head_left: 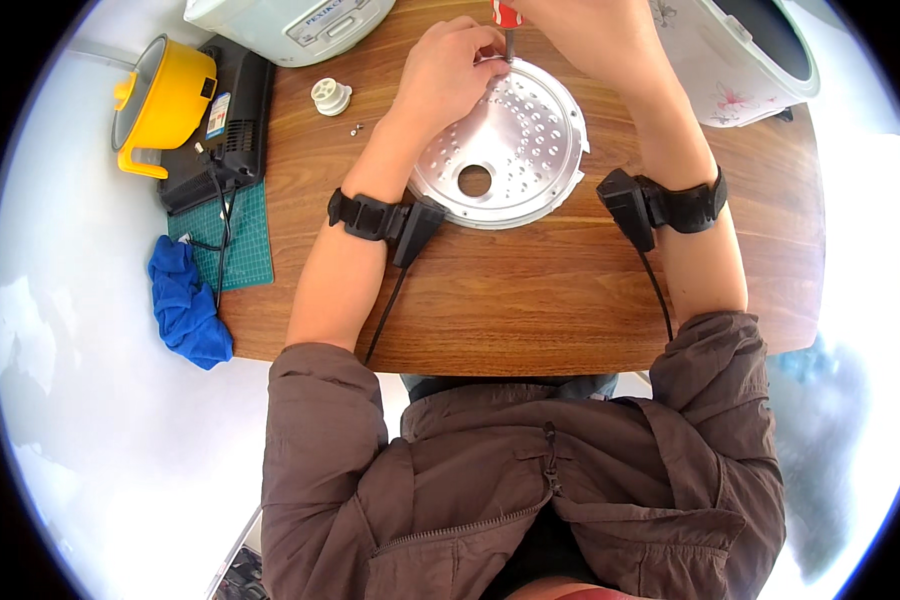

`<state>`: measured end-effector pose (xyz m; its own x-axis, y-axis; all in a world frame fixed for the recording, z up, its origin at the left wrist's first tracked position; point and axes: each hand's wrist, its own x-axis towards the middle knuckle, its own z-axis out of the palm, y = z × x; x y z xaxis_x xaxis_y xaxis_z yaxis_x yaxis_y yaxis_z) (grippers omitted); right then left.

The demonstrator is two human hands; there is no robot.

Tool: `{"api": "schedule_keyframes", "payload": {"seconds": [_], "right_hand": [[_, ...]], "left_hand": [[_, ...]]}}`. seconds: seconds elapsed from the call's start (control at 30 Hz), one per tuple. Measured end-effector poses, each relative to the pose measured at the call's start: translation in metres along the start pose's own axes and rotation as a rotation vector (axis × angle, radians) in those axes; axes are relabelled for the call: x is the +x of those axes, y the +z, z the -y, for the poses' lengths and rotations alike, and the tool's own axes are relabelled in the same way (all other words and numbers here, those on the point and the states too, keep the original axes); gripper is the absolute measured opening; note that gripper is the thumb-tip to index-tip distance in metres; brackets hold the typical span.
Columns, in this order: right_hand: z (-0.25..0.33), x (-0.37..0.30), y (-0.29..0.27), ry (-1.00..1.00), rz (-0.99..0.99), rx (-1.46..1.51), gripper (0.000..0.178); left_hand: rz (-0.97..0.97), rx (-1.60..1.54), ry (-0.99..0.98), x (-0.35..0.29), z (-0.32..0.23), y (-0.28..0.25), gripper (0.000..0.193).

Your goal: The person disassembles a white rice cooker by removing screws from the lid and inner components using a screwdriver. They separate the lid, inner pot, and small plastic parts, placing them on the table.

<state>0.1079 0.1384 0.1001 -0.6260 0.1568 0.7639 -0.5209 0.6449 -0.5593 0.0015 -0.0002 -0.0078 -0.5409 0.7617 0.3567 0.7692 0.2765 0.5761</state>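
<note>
A round, dimpled metal lid plate (500,150) with one large hole lies on the table, its pale rim facing me. At its far edge a screwdriver (507,18) with a red and white handle stands nearly upright, tip down on the rim. My right hand (580,35) is closed round the handle, partly cut off by the upper border. My left hand (448,72) rests over the plate's far left edge, fingers curled against the rim beside the screwdriver shaft. Whether those fingertips also pinch a small screw is hidden.
Left of the plate are a white round plastic cap (331,97) and tiny screws (356,129). Beyond stand a yellow pot (175,95) on a black device (240,140), a green mat (245,240) and a blue cloth (185,305). Rice cookers (310,30) stand far left and far right (725,80).
</note>
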Motion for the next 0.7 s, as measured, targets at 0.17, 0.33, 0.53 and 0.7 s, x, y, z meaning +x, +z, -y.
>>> {"api": "schedule_keyframes", "payload": {"seconds": [0.17, 0.33, 0.53, 0.7], "right_hand": [[-0.010, 0.001, 0.006, 0.036, -0.028, 0.125, 0.033], [0.019, 0.001, -0.005, 0.252, 0.071, 0.104, 0.036], [0.020, 0.003, -0.006, 0.212, 0.065, 0.108, 0.039], [0.001, -0.001, -0.001, -0.044, 0.024, -0.158, 0.041]], "left_hand": [[-0.001, -0.032, 0.009, 0.000, 0.000, 0.000, 0.019], [-0.012, -0.053, 0.015, 0.000, 0.004, 0.000, 0.021], [-0.007, -0.008, 0.031, 0.002, 0.001, 0.000, 0.021], [-0.064, 0.064, 0.095, -0.003, -0.007, -0.003, 0.021]]}}
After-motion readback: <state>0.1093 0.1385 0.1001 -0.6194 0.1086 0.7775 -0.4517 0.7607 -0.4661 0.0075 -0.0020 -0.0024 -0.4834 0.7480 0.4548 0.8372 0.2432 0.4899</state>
